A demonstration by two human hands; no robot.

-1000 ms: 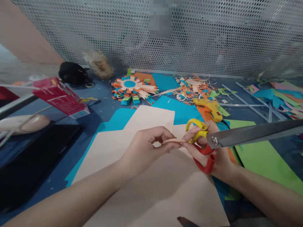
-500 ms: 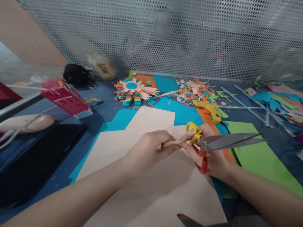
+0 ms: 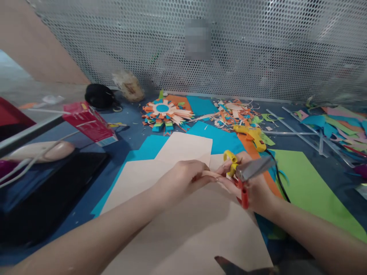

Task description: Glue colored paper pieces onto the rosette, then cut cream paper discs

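Over a large pale peach sheet (image 3: 183, 236), my two hands meet at a narrow peach paper strip (image 3: 210, 174). My left hand (image 3: 183, 177) pinches the strip's left part, its fingers bent over it. The fingertips of my right hand (image 3: 258, 191) press on the right end. Scissors (image 3: 239, 173) with a yellow and a red handle loop hang on the right hand's fingers, the blades pointing right and away from the strip. A smaller peach sheet (image 3: 186, 147) lies behind the hands on blue paper (image 3: 223, 137).
A yellow glue gun (image 3: 254, 137) with a black cord lies behind my right hand, beside green paper (image 3: 309, 179). Farther back are a layered paper flower (image 3: 163, 110) and a scrap pile (image 3: 235, 112). At left stand a pink box (image 3: 90, 124) and a black tray-like slab (image 3: 54, 191).
The scissors have swung, so their blades look shorter and tilt upward to the right. Both hands stay at the strip, a little closer around it. The view has shifted slightly.
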